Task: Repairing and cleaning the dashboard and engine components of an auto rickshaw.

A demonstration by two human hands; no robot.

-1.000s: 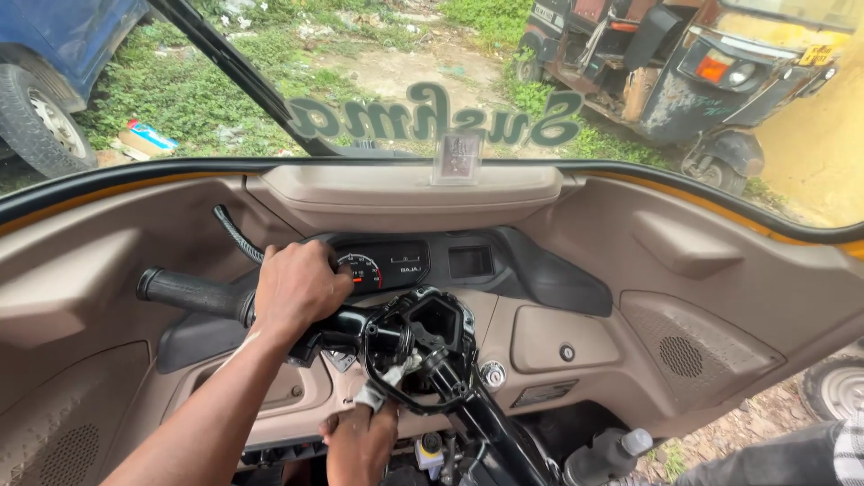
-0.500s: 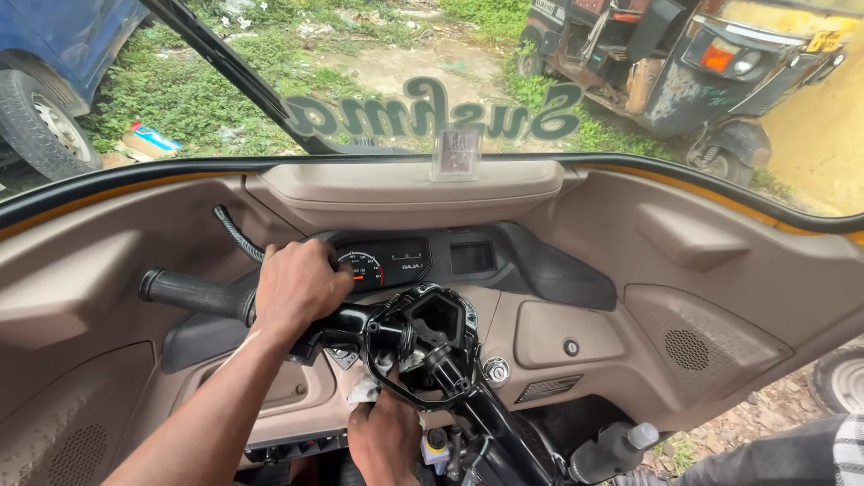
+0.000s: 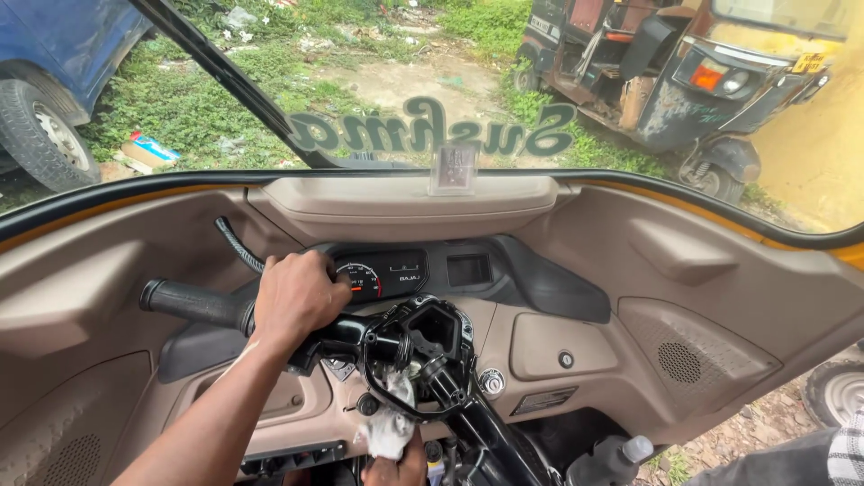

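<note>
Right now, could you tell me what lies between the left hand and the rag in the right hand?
In the head view, the black handlebar housing sits between the left hand and the white rag that the right hand holds.

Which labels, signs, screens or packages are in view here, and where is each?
Instrument cluster: dashboard centre, beside the left hand; dark panel, round white-and-red dial.
Windscreen lettering: across the glass, dark green script, mirrored.
Small card: on the dashboard top, pale, rectangular.
Sticker: lower dash, right of the steering column; small and grey.
Flattened packet: on the grass outside, blue and white.
</note>
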